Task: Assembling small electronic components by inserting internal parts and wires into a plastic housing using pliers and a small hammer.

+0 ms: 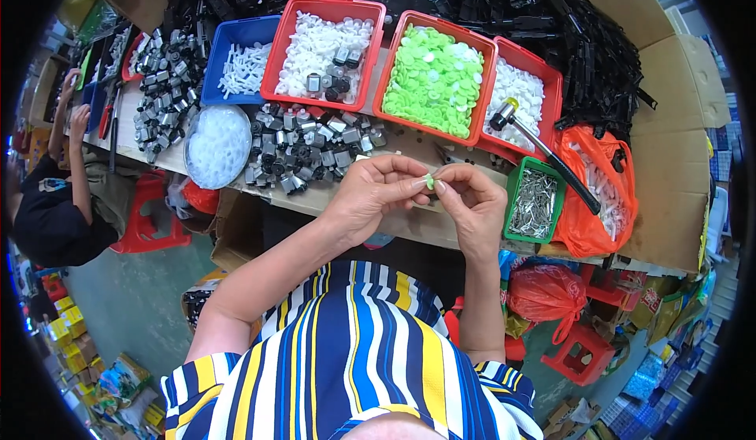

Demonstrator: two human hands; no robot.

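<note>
My left hand [376,194] and my right hand [474,207] meet over the near edge of the workbench, thumbs and fingertips pinched together. Between them is a small light-green plastic piece [429,181], mostly covered by the fingers. Its colour matches the bright green discs [435,77] filling a red bin [381,107] just beyond my hands. Left of my left hand lies a heap of small grey metal motors [295,152] with black and white ends. Close to my right hand stands a green tray [512,204] of metal screws or pins [536,204].
Further bins hold white plastic parts [327,42]; a blue bin [213,70] has white sticks. A hammer [555,160] leans across the right bin beside an orange bag [587,235]. Black parts [512,7] pile up behind, walled by cardboard [669,156]. Another person [59,211] sits far left.
</note>
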